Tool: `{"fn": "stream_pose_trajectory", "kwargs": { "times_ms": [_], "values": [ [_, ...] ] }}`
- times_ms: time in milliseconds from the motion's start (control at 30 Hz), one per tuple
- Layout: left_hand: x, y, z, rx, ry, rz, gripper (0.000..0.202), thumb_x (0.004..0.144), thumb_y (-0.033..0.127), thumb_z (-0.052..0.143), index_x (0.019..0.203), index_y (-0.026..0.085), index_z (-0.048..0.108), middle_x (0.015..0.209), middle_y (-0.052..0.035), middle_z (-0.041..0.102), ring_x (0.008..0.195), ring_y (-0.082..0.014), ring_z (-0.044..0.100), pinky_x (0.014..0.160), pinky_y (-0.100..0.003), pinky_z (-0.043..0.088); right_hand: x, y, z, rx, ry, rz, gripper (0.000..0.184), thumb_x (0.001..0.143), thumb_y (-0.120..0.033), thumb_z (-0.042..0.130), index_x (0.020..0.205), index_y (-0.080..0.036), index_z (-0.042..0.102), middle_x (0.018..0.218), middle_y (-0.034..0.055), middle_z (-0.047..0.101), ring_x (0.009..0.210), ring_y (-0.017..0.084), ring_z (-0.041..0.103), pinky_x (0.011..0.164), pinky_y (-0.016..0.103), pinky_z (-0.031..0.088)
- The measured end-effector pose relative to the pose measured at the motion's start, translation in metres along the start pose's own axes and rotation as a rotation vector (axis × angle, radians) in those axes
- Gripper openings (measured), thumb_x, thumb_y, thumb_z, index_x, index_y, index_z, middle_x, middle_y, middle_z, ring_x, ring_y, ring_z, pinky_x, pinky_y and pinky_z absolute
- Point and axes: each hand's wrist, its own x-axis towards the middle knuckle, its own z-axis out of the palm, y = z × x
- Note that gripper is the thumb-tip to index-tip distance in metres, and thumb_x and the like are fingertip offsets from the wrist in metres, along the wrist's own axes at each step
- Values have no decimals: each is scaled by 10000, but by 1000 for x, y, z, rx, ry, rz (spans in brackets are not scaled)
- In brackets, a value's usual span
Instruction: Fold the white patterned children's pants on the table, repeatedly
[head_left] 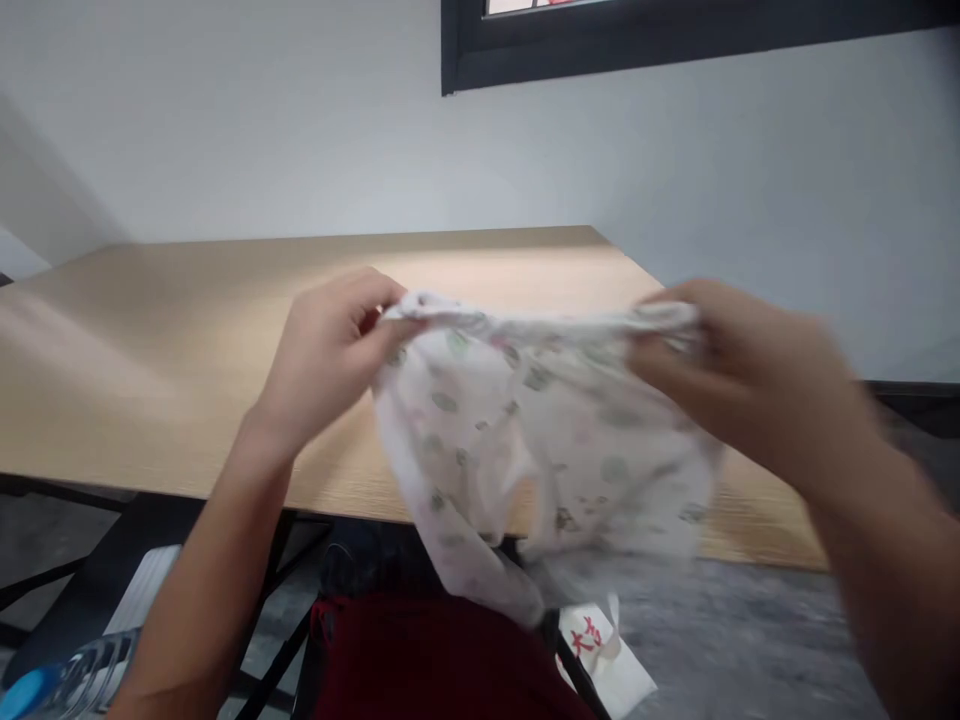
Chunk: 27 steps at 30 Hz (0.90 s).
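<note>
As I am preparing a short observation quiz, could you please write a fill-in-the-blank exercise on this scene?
1. The left hand and right hand hold a patterned garment whose background colour is ____.
2. The bottle is in the lower ____ corner of the view.
3. The writing on the pale item near the bottom edge is ____ in colour.
4. Compared with the wall, the window frame is ____ in tone.

Missing words: white; left; red; darker.

Looks like a plain indoor place, perhaps an office. Has a wood-look desk [187, 350], white wall [262, 120] and dark window frame [675, 40].
</note>
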Motion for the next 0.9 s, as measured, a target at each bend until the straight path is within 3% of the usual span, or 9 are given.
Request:
{"fn": "stream_pose_trajectory", "kwargs": {
  "times_ms": [67, 233, 300, 367, 467, 600, 700, 767, 900],
  "values": [
    [13, -30, 2, 133, -16, -82, 191, 811, 277, 546, 655, 173, 510, 659, 16, 504, 595, -111, 443, 526, -241, 292, 40, -7, 35, 61, -113, 22, 61, 786, -193, 494, 782, -226, 443, 510, -36, 447, 419, 125, 408, 402, 239, 271],
    [35, -105, 35, 382, -444, -299, 277, 844, 306, 471, 600, 177, 444, 583, 5, 487, 533, -127, 455, 481, -253, 285, 90, 6, 125, 11, -357, -13, 77, 843, -196, 418, 769, -200, 398, 533, -24, 415, 422, 126, 364, 413, 255, 241],
    [41, -124, 51, 407, -472, -302, 242, 852, 286, 476, 639, 173, 500, 639, -15, 545, 594, -143, 514, 522, -257, 347, 96, 14, 149, -67, -394, -29, 64, 856, -192, 401, 795, -187, 422, 560, -8, 436, 443, 137, 372, 434, 264, 245],
    [48, -136, 64, 433, -467, -307, 186, 877, 298, 475, 795, 161, 572, 791, -38, 595, 708, -152, 561, 615, -275, 435, 103, 21, 164, -151, -390, -26, 71, 869, -190, 389, 848, -170, 454, 622, 25, 491, 495, 159, 419, 466, 271, 268],
    [57, -141, 81, 461, -423, -308, 278, 886, 335, 496, 1084, 146, 538, 1059, -74, 569, 901, -172, 572, 776, -365, 489, 115, 32, 173, -261, -395, 28, 151, 904, -192, 351, 957, -138, 482, 740, 85, 563, 606, 198, 506, 530, 279, 322],
    [51, -124, 97, 465, -394, -237, 341, 877, 263, 470, 1203, 163, 485, 1195, -125, 494, 1059, -244, 504, 867, -411, 430, 124, 45, 177, -330, -442, 93, 213, 904, -166, 354, 1016, -70, 508, 876, 170, 587, 766, 259, 559, 626, 309, 383],
    [39, -107, 105, 433, -460, -99, 283, 850, 263, 454, 1104, 232, 577, 1227, -71, 489, 1092, -253, 476, 904, -401, 382, 123, 43, 182, -388, -315, 2, 293, 870, -130, 373, 1118, -18, 481, 1116, 247, 511, 1001, 341, 486, 778, 398, 382],
    [35, -100, 110, 415, -502, -10, 249, 852, 265, 416, 964, 237, 637, 1193, -36, 528, 1084, -240, 479, 916, -386, 359, 119, 31, 188, -324, -233, -146, 357, 831, -72, 367, 1171, -29, 469, 1210, 231, 466, 1090, 335, 425, 866, 424, 344],
    [41, -102, 112, 388, -563, 78, 282, 835, 235, 376, 796, 169, 647, 947, -67, 624, 905, -213, 549, 807, -325, 389, 114, -5, 204, 111, -417, -359, 345, 778, -22, 342, 1024, -117, 564, 1039, 113, 592, 951, 216, 519, 802, 297, 397]
  ]
}}
